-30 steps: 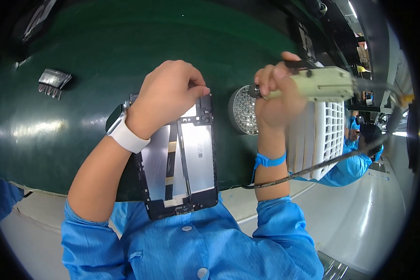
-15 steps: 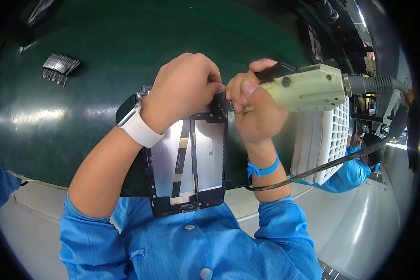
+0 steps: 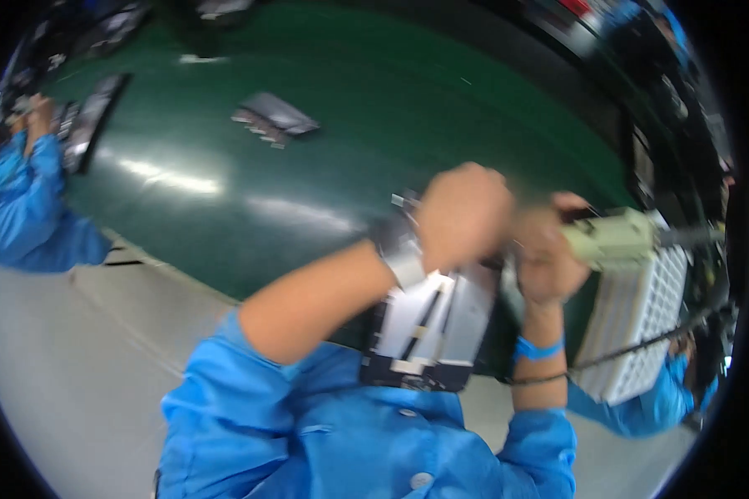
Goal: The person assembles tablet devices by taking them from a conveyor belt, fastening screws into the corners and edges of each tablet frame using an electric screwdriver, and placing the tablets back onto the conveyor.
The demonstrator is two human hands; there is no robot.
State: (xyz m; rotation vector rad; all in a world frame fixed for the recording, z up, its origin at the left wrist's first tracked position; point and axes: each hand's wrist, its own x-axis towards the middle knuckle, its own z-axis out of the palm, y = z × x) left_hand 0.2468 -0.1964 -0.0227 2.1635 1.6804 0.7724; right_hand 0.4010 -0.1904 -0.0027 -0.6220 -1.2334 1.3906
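A tablet-like device [image 3: 472, 320] lies at the table's front edge, against my blue jacket. It is without its back cover, with silvery plates, a black frame and dark strips along its middle. My left hand [image 3: 464, 214] is curled over the device's far end; motion blur and the hand itself hide what its fingertips touch. Beside it, my right hand [image 3: 549, 264] is closed round the front of a pale green corded power tool [image 3: 617, 239]. The tool lies nearly level, its tip not visible. A blue wrist strap [image 3: 541, 349] circles my right wrist.
A white gridded tray [image 3: 662, 320] stands right of my right arm, a dark cord crossing before it. A small pile of thin parts [image 3: 276, 116] lies on the green table [image 3: 183, 137]. At far left, another person [image 3: 37, 195] works near dark flat panels [image 3: 94, 123].
The view has swung left and blurred, so hands, device and tray appear farther right. More of the table's left side and a co-worker show. Both hands remain at the device's far end.
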